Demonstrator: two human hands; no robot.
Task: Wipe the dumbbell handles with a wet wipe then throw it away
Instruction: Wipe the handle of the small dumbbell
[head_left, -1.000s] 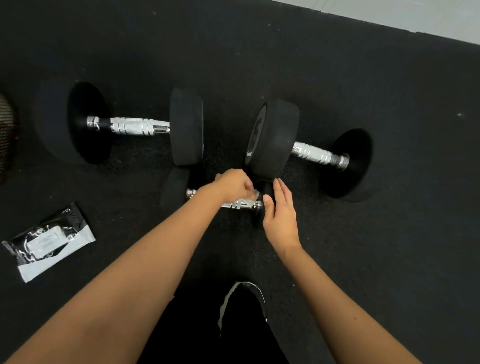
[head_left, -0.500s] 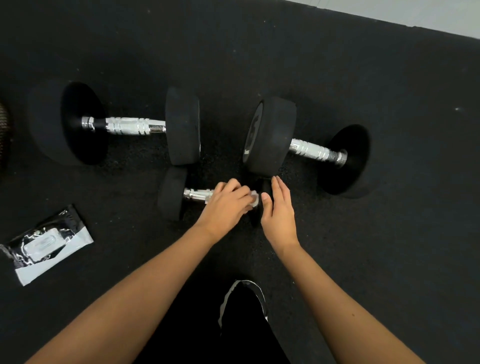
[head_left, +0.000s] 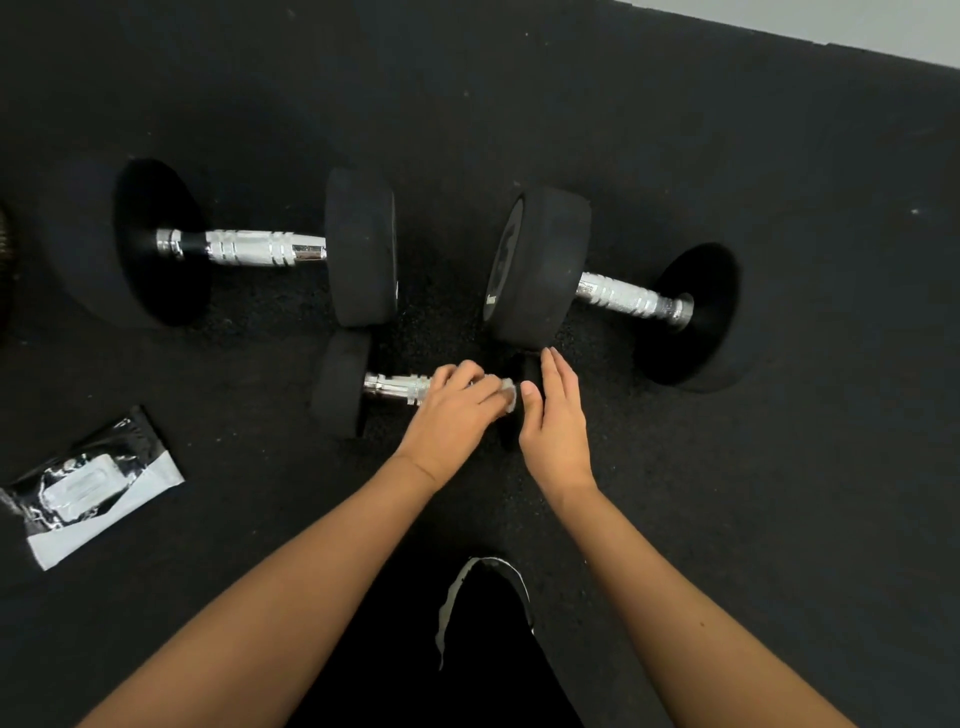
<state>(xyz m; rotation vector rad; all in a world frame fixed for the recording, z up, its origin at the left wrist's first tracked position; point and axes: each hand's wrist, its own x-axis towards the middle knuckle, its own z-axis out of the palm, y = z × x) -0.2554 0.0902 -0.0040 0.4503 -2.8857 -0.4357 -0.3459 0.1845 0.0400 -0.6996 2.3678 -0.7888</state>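
Probably a gym: black speckled rubber floor (head_left: 727, 519) fills the frame, with two large dumbbells (head_left: 358, 244) across the middle and a small dumbbell (head_left: 340, 384) below them.

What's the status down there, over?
Left hand grips wet wipe on small dumbbell's handle. Right hand flat against its end weight. Two big dumbbells close behind, not blocking.

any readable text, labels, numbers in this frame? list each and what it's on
Nothing can be read with confidence.
Right large dumbbell, end face: a big raised mark, seen edge-on, and a small white print near its lower rim; both illegible.
Wet wipe pack: a pale flap label on glossy black wrap, print too blurred to read.
Left large dumbbell and small dumbbell: no markings visible.
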